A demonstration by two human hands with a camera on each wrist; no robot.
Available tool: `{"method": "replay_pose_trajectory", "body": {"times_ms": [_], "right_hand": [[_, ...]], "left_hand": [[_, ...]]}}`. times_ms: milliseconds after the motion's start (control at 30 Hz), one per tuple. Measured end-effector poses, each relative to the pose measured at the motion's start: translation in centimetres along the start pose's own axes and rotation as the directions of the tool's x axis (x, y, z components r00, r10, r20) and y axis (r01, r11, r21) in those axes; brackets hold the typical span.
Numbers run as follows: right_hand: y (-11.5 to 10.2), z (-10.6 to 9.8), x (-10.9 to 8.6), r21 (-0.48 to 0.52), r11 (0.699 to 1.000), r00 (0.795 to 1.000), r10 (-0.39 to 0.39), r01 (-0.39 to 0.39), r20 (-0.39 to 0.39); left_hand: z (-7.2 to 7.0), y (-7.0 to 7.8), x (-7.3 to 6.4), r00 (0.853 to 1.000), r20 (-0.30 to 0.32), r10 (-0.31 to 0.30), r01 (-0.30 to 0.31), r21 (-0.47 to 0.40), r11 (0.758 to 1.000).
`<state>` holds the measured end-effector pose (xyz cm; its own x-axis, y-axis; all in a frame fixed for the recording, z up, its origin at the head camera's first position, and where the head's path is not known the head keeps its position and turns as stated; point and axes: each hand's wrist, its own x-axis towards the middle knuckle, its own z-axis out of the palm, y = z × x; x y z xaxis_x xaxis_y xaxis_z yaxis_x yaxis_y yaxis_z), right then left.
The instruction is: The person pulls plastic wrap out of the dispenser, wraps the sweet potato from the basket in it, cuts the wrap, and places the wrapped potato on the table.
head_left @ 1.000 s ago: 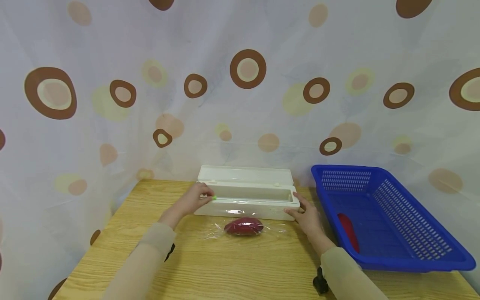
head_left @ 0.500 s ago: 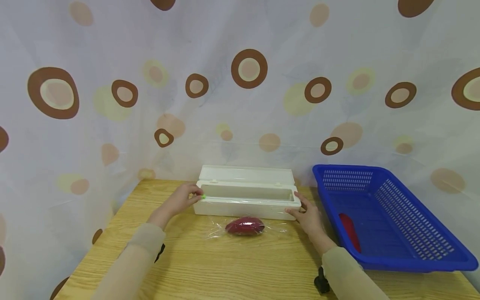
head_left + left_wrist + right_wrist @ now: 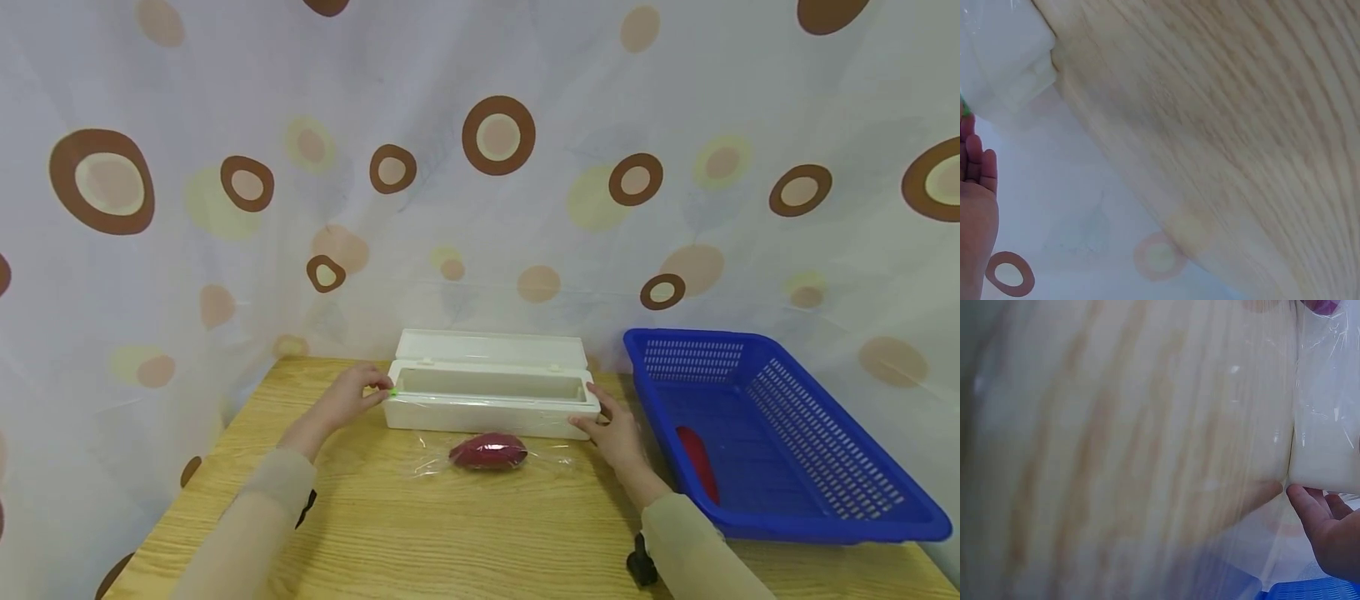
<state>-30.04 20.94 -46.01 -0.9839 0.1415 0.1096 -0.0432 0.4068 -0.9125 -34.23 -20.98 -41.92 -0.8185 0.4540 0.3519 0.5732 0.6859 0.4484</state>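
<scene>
A long white cling film dispenser [image 3: 487, 418] with its lid [image 3: 491, 347] raised stands at the back of the wooden table. At its front left corner, my left hand [image 3: 343, 403] pinches a small green slide cutter [image 3: 393, 392]. My right hand [image 3: 617, 430] grips the dispenser's right end, thumb on the front and fingers along the side. Clear film runs from the front edge down over a dark red, spindle-shaped thing [image 3: 489, 451] lying before the box. In the left wrist view the hand [image 3: 975, 206] shows at the edge; the cutter is mostly cut off there.
A blue plastic basket [image 3: 780, 527] stands on the table at the right, close beside the right forearm. Inside it, along the left wall, lies a red elongated thing [image 3: 697, 463]. A patterned curtain [image 3: 480, 233] hangs right behind the table [image 3: 450, 542].
My left hand has slid the green cutter leftward along the dispenser's front edge to its left end. The right hand keeps its grip, and the red thing has stayed in place.
</scene>
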Motion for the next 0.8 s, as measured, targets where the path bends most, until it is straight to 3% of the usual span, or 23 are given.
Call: {"method": "replay_pose_trajectory", "body": {"times_ms": [167,433,800], "right_hand": [[-0.2,0.0,-0.1,-0.024,1.000,1.000,-0.012,0.012,-0.003],[-0.5,-0.1,-0.7,-0.024,0.999,0.999,-0.038,0.038,0.006],[-0.6,0.2,-0.5,-0.016,1.000,0.999,-0.020,0.021,0.041]], "left_hand": [[0.5,-0.4,-0.4,0.998,-0.061,0.034,-0.034,0.012,0.999],[1.1,-0.1,-0.6,0.992,-0.122,0.022,-0.024,-0.013,1.000],[1.2,0.8,-1.0,0.982,-0.162,-0.093,0.095,-0.001,0.996]]}}
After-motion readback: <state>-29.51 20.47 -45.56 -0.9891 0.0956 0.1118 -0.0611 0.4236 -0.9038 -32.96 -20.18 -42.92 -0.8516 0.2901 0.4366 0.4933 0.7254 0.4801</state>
